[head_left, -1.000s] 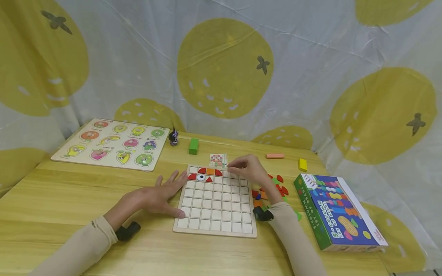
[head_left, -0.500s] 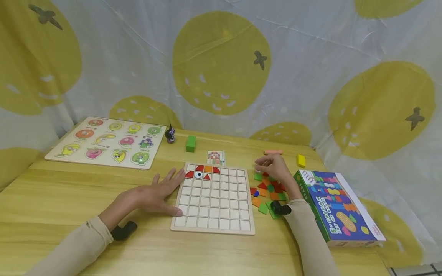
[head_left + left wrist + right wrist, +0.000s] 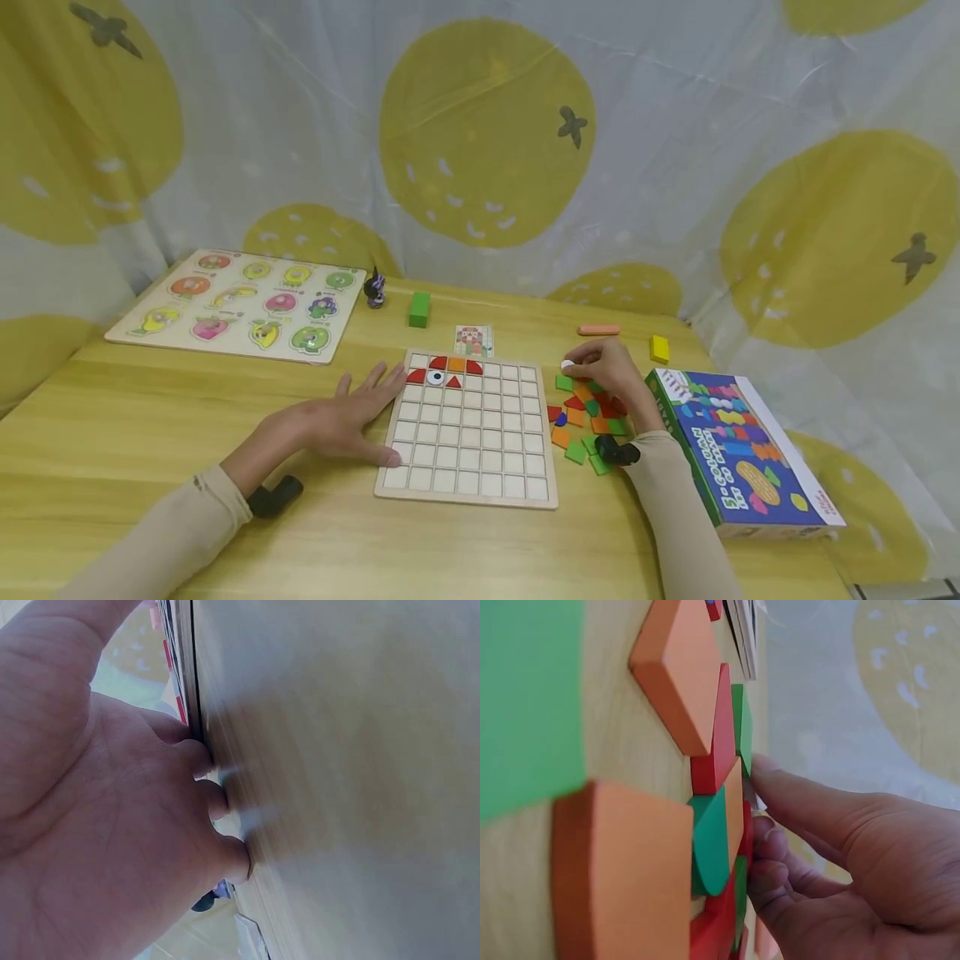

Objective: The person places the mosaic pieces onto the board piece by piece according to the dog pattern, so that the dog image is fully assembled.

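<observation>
A wooden grid board [image 3: 468,467] lies on the table with red and orange pieces [image 3: 455,364] and an eye piece in its top rows. My left hand [image 3: 375,417] rests flat and open on the table, its fingers touching the board's left edge; the left wrist view shows the fingertips [image 3: 217,802] pressed to the wood. My right hand [image 3: 581,367] hovers over a pile of green, red and orange pieces [image 3: 581,417] right of the board. It pinches a small white piece [image 3: 567,364] between thumb and fingers [image 3: 761,825].
A fruit peg puzzle [image 3: 240,304] sits at the back left, with a dark figurine [image 3: 375,289], a green block [image 3: 419,309] and a pattern card [image 3: 474,340] behind the board. A pink block [image 3: 598,330], a yellow block [image 3: 659,348] and a blue-green box [image 3: 738,450] lie to the right.
My right hand left the board's top row, moved right to the piece pile and now pinches a white piece. My left hand stayed flat beside the board.
</observation>
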Available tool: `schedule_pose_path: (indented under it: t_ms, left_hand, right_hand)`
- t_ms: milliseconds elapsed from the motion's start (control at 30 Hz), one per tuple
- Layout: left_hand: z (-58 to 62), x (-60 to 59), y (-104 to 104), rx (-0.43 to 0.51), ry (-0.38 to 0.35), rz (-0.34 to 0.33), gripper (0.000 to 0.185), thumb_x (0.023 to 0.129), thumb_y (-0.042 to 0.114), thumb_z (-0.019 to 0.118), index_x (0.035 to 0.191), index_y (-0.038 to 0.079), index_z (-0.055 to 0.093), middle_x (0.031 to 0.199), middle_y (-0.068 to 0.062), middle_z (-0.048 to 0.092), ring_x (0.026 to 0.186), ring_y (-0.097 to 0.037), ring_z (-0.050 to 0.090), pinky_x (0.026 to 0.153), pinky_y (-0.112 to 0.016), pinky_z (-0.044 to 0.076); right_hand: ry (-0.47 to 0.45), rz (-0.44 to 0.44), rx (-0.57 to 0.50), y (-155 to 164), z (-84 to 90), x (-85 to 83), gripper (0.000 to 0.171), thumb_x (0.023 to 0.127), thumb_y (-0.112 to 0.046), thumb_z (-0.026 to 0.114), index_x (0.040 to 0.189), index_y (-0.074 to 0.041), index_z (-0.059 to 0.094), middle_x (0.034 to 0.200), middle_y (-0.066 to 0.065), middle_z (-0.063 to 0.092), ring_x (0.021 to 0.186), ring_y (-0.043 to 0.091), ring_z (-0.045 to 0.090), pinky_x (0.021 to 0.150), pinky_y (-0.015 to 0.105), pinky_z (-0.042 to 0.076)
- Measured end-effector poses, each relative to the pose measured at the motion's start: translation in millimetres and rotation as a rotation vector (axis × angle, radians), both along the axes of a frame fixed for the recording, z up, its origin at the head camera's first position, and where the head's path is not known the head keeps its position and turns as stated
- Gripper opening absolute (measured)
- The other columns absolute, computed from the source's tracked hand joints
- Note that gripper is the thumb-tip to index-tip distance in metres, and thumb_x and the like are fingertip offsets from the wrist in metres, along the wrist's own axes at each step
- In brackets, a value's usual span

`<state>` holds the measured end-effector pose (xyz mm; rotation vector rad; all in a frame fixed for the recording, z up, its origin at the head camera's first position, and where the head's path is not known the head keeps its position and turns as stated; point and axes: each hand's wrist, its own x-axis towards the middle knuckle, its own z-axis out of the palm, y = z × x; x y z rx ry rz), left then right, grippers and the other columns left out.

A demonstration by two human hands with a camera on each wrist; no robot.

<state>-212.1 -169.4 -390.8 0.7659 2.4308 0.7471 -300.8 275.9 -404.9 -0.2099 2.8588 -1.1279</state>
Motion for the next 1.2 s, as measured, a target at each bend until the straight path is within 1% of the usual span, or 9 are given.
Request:
schedule_pose_path:
  t_ms: [167,333,533,633,700,900,1033,1100,1200]
  left_hand:
    - [1.1,0.1,0.3,0.005,-0.004,0.001,0.126,0.093,0.053,0.083,0.171,-0.002,0.002,0.180,-0.022,-0.008,0.164,-0.047,-0.016,0.123,-0.076,-0.014]
    - [1.7,2.5,-0.7,0.011,-0.014,0.002,0.126,0.092,0.052,0.084,0.171,-0.002,0.001,0.179,-0.023,-0.009,0.163,-0.048,-0.016,0.123,-0.076,-0.014]
    - [2.1,2.1,-0.6,0.008,-0.014,0.002,0.126,0.092,0.052,0.083,0.172,-0.001,0.001,0.180,-0.022,-0.009,0.163,-0.048,-0.016,0.123,-0.076,-0.014]
    - [2.2,1.8,-0.3,0.013,-0.017,0.002,0.126,0.093,0.052,0.083,0.171,-0.001,0.001,0.180,-0.023,-0.009,0.163,-0.049,-0.016,0.123,-0.077,-0.014]
    - [2.1,1.7,-0.3,0.014,-0.020,0.001,0.126,0.093,0.051,0.083,0.171,-0.002,0.001,0.179,-0.023,-0.009,0.163,-0.049,-0.016,0.123,-0.077,-0.014]
    - [2.7,1.0,0.4,0.016,-0.020,-0.004,0.125,0.093,0.051,0.083,0.171,-0.002,0.000,0.180,-0.022,-0.009,0.163,-0.048,-0.016,0.123,-0.076,-0.014]
    - [2.6,0.5,1.0,0.008,-0.017,-0.004,0.125,0.093,0.052,0.083,0.171,-0.001,0.001,0.180,-0.022,-0.009,0.163,-0.048,-0.016,0.123,-0.076,-0.014]
    - [2.3,0.6,1.2,0.001,-0.016,-0.003,0.125,0.093,0.053,0.083,0.172,-0.001,0.001,0.180,-0.022,-0.009,0.164,-0.048,-0.015,0.123,-0.076,-0.013]
    - [2.6,1.3,1.6,-0.002,-0.014,-0.003,0.125,0.093,0.053,0.083,0.172,-0.001,0.002,0.180,-0.022,-0.009,0.164,-0.048,-0.015,0.123,-0.076,-0.013]
  right_hand:
    - [-0.003,0.002,0.022,-2.1,1.9,1.1,0.017,0.096,-0.012,0.084,0.105,0.002,0.082,0.091,0.012,0.075,0.077,0.023,0.060,0.069,0.028,0.052]
    - [0.007,0.033,0.014,-3.1,0.3,4.3,0.012,0.096,-0.010,0.083,0.099,0.001,0.079,0.086,0.010,0.073,0.075,0.021,0.060,0.069,0.028,0.053]
    - [0.101,0.127,0.014,-6.0,1.7,4.5,0.011,0.095,-0.009,0.084,0.093,-0.002,0.075,0.085,0.006,0.070,0.074,0.019,0.061,0.068,0.028,0.053]
    - [0.141,0.174,0.020,-7.6,3.5,3.7,0.012,0.095,-0.008,0.084,0.094,-0.004,0.073,0.088,0.006,0.070,0.078,0.020,0.061,0.070,0.028,0.054]
    - [0.148,0.201,0.014,-9.1,4.8,3.3,0.013,0.095,-0.008,0.083,0.096,-0.004,0.071,0.090,0.007,0.070,0.081,0.021,0.062,0.072,0.028,0.054]
    - [0.135,0.240,-0.027,-14.1,6.7,2.8,0.014,0.096,-0.004,0.081,0.096,-0.001,0.068,0.092,0.011,0.069,0.083,0.023,0.062,0.071,0.026,0.053]
    - [0.117,0.242,-0.054,-18.3,8.3,3.5,0.009,0.094,-0.001,0.083,0.096,0.001,0.074,0.093,0.011,0.070,0.083,0.024,0.062,0.071,0.024,0.054]
    - [0.097,0.247,-0.072,-20.0,9.7,4.1,0.007,0.093,-0.001,0.084,0.098,0.001,0.079,0.095,0.012,0.072,0.083,0.025,0.063,0.070,0.024,0.055]
    - [0.078,0.272,-0.089,-22.0,11.6,5.2,0.009,0.094,-0.004,0.083,0.103,-0.001,0.082,0.097,0.011,0.074,0.083,0.026,0.065,0.067,0.025,0.054]
